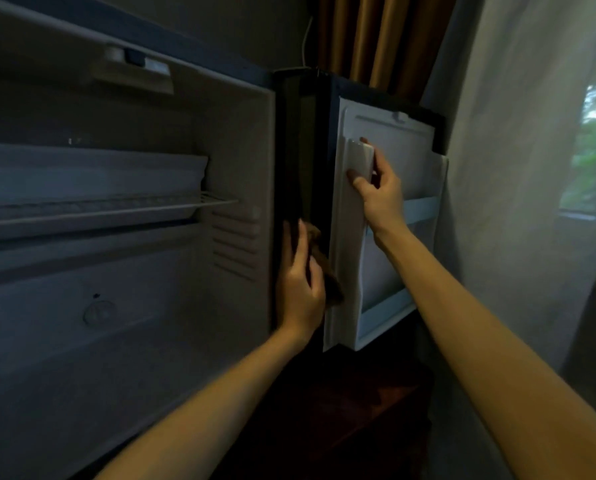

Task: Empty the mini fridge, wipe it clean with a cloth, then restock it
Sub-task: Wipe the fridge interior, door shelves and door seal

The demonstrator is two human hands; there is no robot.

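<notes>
Left hand (301, 289) pinches the brown cloth (334, 292) between thumb and fingers, near the middle of the view, and presses it on the dark side edge (300, 150) of the mini fridge (116, 306), whose white inside fills the 9 o'clock side. Right hand (381, 195), at 1 o'clock from the cloth, grips a white flap (360, 161) on the open door (410, 150). I think it is best to hold that door firm and rub slowly up and down the whole edge, right into the crack.
</notes>
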